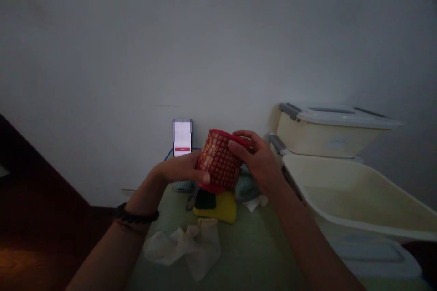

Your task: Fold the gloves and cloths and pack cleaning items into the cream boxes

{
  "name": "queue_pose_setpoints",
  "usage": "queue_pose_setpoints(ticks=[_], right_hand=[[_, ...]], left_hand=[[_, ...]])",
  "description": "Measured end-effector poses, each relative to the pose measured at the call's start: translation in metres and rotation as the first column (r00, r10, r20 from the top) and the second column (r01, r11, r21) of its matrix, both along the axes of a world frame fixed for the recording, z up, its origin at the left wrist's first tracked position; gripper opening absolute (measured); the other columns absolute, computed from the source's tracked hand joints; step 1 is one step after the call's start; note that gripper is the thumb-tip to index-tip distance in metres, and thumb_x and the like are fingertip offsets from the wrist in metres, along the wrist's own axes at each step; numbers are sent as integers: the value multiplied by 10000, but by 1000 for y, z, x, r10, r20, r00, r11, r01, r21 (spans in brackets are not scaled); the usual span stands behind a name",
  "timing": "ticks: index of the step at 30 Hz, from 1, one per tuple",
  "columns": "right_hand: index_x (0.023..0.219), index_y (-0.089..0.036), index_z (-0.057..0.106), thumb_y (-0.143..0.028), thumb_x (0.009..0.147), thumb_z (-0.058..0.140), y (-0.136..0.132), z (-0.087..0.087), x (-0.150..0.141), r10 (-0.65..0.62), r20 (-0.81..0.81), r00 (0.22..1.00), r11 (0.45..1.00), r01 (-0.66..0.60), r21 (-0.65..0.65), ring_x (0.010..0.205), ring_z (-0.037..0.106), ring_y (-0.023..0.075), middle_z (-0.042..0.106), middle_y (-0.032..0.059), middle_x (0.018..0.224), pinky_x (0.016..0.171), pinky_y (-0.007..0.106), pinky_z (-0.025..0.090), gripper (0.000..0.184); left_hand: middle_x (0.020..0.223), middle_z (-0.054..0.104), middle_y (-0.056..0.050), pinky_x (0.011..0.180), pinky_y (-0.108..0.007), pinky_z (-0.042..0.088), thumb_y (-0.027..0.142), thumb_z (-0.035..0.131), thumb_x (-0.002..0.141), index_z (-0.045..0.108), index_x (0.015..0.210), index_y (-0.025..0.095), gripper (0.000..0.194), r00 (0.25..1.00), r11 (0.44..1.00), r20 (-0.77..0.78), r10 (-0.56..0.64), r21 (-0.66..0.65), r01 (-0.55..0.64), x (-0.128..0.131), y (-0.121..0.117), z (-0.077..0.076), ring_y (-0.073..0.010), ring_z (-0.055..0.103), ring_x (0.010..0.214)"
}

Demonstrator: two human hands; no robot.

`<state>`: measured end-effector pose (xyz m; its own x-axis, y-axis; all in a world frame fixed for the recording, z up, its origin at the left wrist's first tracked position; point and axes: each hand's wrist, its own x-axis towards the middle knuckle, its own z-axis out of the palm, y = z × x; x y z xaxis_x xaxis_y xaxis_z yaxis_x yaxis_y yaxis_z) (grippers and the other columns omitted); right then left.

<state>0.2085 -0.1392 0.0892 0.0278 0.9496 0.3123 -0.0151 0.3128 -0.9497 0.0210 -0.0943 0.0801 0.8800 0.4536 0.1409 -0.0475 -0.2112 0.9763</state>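
A red round box with a gold character pattern is held tilted above the table, between both of my hands. My left hand grips its left side low down, thumb across the front. At the upper right, my right hand has its thumb and fingers closed over the red rim. Whether the top is covered by a lid I cannot tell. Below the box lie a yellow item and a small black item. Grey-green knitted items sit behind, partly hidden by the box and my hands.
A lit phone leans upright against the wall. Crumpled white cloth lies on the green table in front. To the right stand an uncovered cream storage bin and a lidded bin behind it. A white scrap is near my right wrist.
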Motion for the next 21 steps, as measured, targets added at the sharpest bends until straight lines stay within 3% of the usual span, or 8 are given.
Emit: queue_pose_setpoints(ticks=[4, 7, 10, 13, 15, 17, 19, 21], right_hand=[[1061, -217, 516, -474, 725, 632, 2, -6, -10, -77, -17, 997, 995, 78, 70, 888, 594, 184, 622, 60, 1006, 798, 362, 503, 439], [1291, -255, 329, -437, 792, 568, -2, -6, -9, 58, 29, 998, 990, -61, 130, 1077, 541, 203, 529, 91, 1222, 908, 400, 470, 583], [1403, -317, 95, -425, 722, 654, -4, -6, 1, 176, 232, 957, 968, -211, 137, 1260, 388, 258, 293, 103, 1437, 967, 473, 420, 887], [1424, -326, 7, -437, 576, 768, -4, -8, 11, 111, 516, 850, 952, -239, 190, 1363, 164, 301, 47, 79, 1516, 1057, 524, 278, 1145], [1431, -294, -9, -426, 564, 778, -3, -10, 12, -28, 605, 796, 928, -204, 311, 1371, 125, 289, 72, 94, 1508, 1088, 515, 210, 1178], [1434, -256, 15, -400, 581, 772, -1, -11, 10, -157, 600, 784, 882, -163, 442, 1351, 189, 274, 181, 124, 1470, 1091, 494, 217, 1149], [1432, -235, 61, -390, 574, 776, 1, -11, 9, -188, 580, 793, 858, -155, 490, 1312, 275, 275, 264, 142, 1429, 1074, 484, 261, 1128], [1425, -224, 121, -407, 544, 790, 2, -9, 9, -150, 585, 797, 870, -174, 461, 1282, 327, 285, 310, 150, 1409, 1059, 485, 287, 1121]], left_hand=[[1038, 653, -96, 854, -364, 477, 327, 728, 664, 545, 1119, 155, 520, 982, 982, 36, 188, -1, -188, 8, -3, 1, -223, 618, 938], [1107, 618, -101, 875, -374, 472, 276, 708, 689, 490, 1176, 169, 543, 946, 951, 100, 308, -18, -308, 13, -3, 4, -227, 607, 977], [1223, 552, -138, 918, -402, 450, 323, 621, 777, 421, 1248, 175, 533, 928, 936, 127, 350, -83, -342, 13, -4, 7, -260, 564, 1072], [1298, 492, -141, 929, -416, 444, 343, 546, 837, 329, 1321, 215, 545, 923, 925, 105, 370, -139, -354, 14, -7, 11, -273, 539, 1115], [1333, 460, -133, 950, -424, 426, 363, 524, 849, 263, 1363, 240, 589, 925, 927, 97, 368, -117, -357, 14, -10, 12, -280, 505, 1157], [1346, 443, -138, 972, -435, 404, 371, 576, 812, 197, 1397, 242, 709, 936, 939, 85, 343, -27, -342, 12, -12, 13, -292, 465, 1194], [1366, 410, -156, 975, -452, 396, 336, 684, 720, 136, 1418, 239, 892, 956, 952, 51, 290, 85, -294, 7, -12, 14, -309, 447, 1204], [1391, 365, -177, 962, -470, 403, 274, 772, 614, 88, 1423, 254, 1059, 968, 954, 21, 252, 161, -252, 2, -11, 15, -324, 449, 1198]])
